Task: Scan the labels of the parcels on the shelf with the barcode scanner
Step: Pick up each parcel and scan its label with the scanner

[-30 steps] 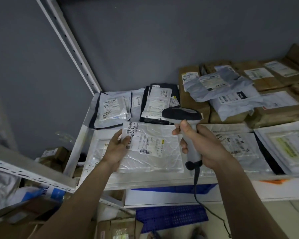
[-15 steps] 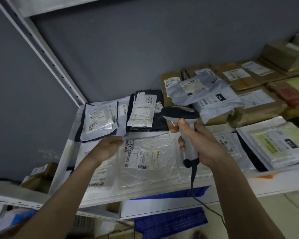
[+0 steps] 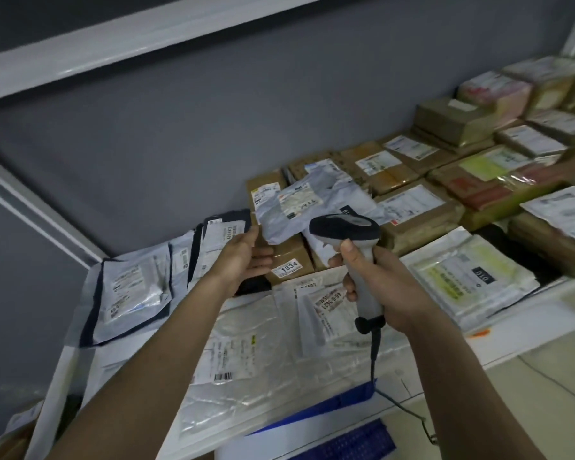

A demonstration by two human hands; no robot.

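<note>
Right hand point(image 3: 384, 287) fist-wrapped on barcode scanner point(image 3: 349, 247) handle, head pointing up-left toward back row. Left hand point(image 3: 243, 257) fingers spread, holding nothing, hovering just left of scanner head, nearer to dark mailer point(image 3: 224, 227) and grey poly parcel point(image 3: 299, 207) beyond it. Grey parcel long axis runs left-right, label up. White shelf point(image 3: 528, 303) crowded, parcels overlapping; grey wall close behind.

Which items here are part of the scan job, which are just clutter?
Job: barcode scanner held in the right hand; left hand open, reaching at the grey mailer; box labelled 1834; clear bag parcel; shelf.
Lying about: blue crate below; cord.
</note>
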